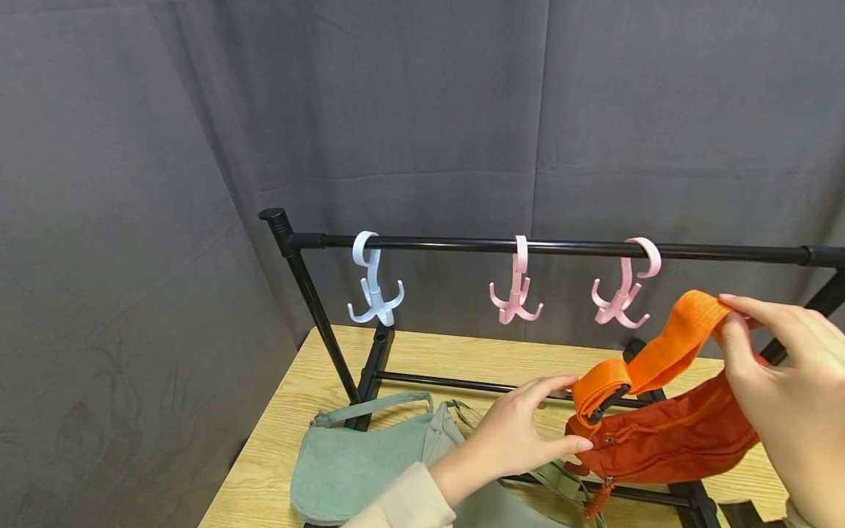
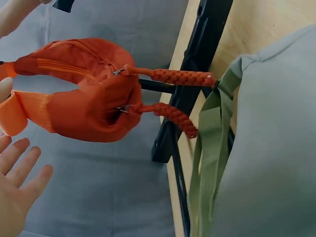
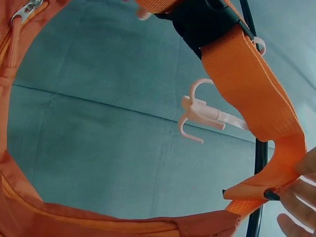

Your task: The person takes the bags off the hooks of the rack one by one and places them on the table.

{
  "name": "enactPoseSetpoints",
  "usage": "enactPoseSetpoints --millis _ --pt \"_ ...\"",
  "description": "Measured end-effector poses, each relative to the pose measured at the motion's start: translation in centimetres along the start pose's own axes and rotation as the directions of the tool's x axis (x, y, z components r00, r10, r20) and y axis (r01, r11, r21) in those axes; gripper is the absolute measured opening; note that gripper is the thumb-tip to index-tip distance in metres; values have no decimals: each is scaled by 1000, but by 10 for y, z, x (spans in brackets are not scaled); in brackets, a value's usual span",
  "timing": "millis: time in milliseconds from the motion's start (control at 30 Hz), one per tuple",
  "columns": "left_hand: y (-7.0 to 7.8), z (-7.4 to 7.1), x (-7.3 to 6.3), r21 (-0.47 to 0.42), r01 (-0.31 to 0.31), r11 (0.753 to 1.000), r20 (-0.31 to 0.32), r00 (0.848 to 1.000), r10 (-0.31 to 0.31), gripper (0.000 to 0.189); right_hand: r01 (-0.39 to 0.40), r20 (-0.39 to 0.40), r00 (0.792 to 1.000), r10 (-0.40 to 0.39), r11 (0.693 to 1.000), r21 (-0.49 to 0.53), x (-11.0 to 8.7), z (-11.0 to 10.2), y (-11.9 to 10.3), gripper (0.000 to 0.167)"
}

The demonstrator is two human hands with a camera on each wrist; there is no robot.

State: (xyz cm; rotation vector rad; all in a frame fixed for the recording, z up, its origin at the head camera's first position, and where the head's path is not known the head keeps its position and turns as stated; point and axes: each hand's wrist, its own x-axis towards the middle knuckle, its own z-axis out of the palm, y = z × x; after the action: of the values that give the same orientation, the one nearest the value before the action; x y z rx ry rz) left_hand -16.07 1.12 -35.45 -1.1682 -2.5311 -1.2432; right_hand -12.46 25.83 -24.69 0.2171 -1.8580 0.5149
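An orange-red waist bag [image 1: 673,433] hangs in the air at the right by its bright orange strap [image 1: 680,345]. Thumb and fingers of my right hand [image 1: 785,367] pinch the upper part of that strap. My left hand [image 1: 515,425] is at the strap's other end near the black buckle [image 1: 609,403], its fingers extended and spread. In the left wrist view, two braided zipper pulls [image 2: 182,77] dangle from the bag. The strap forms a loop in the right wrist view, with a pink hook [image 3: 202,112] visible through it.
A black rack bar [image 1: 436,245] carries a light-blue hook [image 1: 376,286], a pink hook [image 1: 517,290] and another pink hook near my right hand. A green shoulder bag [image 1: 359,462] and a grey-green bag [image 2: 281,138] lie on the wooden table [image 1: 264,469]. Grey curtains hang behind.
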Motion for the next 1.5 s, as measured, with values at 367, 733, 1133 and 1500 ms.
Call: enactPoseSetpoints --millis 367,733,1133,1500 --pt "-10 17 -4 -69 84 994 49 996 -80 58 1 -1 1000 -1 1000 -4 1 0 -3 26" --pt "-15 25 -9 -22 8 1000 5 1000 -8 44 -25 -6 1000 25 1000 -4 0 0 -2 24" --pt "-14 23 -7 -287 82 954 64 996 -66 23 -25 -43 999 27 999 40 0 2 0 28" --pt "-17 22 -8 -352 89 932 -5 995 -97 20 -33 -42 999 35 998 49 -3 0 7 29"
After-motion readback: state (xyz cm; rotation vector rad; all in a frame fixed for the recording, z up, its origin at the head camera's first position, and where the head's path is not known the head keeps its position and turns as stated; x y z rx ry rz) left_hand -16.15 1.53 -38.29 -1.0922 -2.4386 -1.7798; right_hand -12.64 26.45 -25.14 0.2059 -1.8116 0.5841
